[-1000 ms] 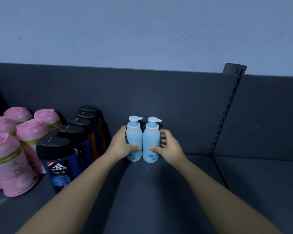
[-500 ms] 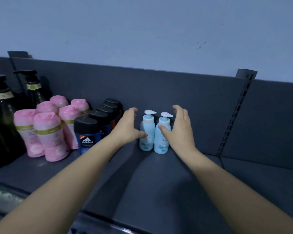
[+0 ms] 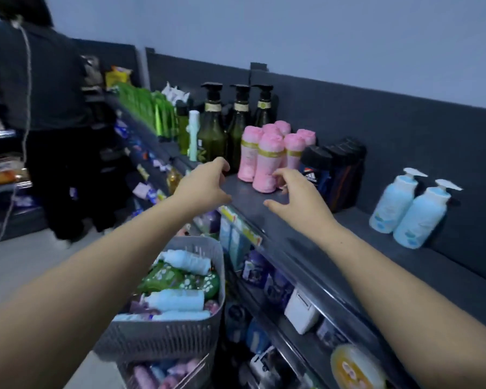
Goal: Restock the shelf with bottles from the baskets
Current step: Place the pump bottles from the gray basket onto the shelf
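Our left hand (image 3: 205, 184) and right hand (image 3: 299, 199) hover above the front of the matte dark shelf (image 3: 306, 248), fingers loosely curled and gripping nothing. Two smooth pale-blue pump bottles (image 3: 390, 204) stand upright and touching against the back panel, well to the right of our hands. Under our left forearm, a grey slotted plastic basket (image 3: 166, 335) holds more rounded pale-blue bottles (image 3: 177, 301) lying flat among glossy green packs (image 3: 163, 279).
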The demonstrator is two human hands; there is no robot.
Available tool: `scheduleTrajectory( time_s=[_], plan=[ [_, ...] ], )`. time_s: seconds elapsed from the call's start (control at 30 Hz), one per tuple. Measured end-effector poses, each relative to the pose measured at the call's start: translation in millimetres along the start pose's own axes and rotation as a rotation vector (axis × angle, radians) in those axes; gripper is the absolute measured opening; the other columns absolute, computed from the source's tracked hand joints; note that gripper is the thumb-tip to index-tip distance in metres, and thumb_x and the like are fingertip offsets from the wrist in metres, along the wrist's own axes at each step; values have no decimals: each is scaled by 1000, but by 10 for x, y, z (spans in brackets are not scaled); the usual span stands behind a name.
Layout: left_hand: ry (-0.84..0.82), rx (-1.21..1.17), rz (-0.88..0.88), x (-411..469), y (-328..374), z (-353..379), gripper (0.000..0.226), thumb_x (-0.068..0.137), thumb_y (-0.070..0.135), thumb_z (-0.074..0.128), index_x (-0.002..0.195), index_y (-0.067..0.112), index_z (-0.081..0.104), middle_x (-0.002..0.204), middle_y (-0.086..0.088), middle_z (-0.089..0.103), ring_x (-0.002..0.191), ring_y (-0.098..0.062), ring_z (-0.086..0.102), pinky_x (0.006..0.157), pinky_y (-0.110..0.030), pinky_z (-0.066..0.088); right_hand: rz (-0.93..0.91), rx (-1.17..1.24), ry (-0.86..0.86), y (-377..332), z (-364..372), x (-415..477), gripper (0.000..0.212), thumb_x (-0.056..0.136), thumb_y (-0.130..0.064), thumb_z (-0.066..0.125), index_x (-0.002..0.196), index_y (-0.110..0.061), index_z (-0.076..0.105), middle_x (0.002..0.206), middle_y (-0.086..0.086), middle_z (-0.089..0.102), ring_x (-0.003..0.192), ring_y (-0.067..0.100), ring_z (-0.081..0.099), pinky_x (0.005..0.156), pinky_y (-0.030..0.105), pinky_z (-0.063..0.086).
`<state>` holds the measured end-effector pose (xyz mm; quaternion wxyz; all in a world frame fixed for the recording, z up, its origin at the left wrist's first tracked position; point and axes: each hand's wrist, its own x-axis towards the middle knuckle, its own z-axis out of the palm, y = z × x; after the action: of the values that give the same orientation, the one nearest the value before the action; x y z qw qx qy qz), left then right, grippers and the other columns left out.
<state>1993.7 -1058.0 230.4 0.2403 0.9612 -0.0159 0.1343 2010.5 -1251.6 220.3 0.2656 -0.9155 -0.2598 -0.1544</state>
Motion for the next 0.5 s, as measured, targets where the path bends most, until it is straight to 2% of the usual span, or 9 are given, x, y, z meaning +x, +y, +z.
scheduleTrajectory(
  time_s=[0.1, 0.2, 0.3, 0.4, 0.5],
  plan=[
    [-40, 55, -164, -283, -616, -135, 48, 73, 20, 72, 115, 12, 50, 96, -2, 58, 90, -24, 56, 80, -37, 50, -41, 15, -147, -315, 424, 106, 47, 83, -22, 67, 125, -12, 49, 119, 5, 53, 101, 20, 52, 85, 34, 45],
    [-135, 75, -290, -538, -1196, -177, 49, 72, 21, 75, 114, 10, 52, 104, -6, 62, 94, -25, 58, 83, -37, 50, -43, 6, -284, -556, 904, 219, 38, 82, -21, 66, 117, -11, 53, 110, 8, 55, 94, 25, 55, 82, 39, 47],
    [-194, 104, -392, -789, -1732, -177, 49, 72, 25, 74, 114, 12, 52, 109, -5, 63, 99, -25, 58, 85, -35, 49, -19, -14, -426, -743, 1390, 304, 33, 82, -21, 67, 109, -6, 56, 95, 5, 54, 84, 21, 52, 78, 37, 46],
    [-262, 102, -464, -964, -2176, -134, 52, 74, 23, 75, 118, 10, 51, 112, -8, 61, 102, -26, 57, 84, -34, 47, 23, -32, -541, -823, 1847, 335, 32, 81, -23, 68, 107, -8, 56, 99, 8, 60, 91, 25, 58, 80, 39, 49],
    [-319, 144, -471, -1019, -2499, -67, 46, 75, 19, 72, 115, 6, 54, 114, -12, 60, 103, -28, 57, 81, -32, 45, 68, -61, -623, -814, 2212, 303, 32, 82, -26, 67, 110, -14, 57, 99, 2, 60, 93, 21, 59, 82, 37, 50]
  ],
)
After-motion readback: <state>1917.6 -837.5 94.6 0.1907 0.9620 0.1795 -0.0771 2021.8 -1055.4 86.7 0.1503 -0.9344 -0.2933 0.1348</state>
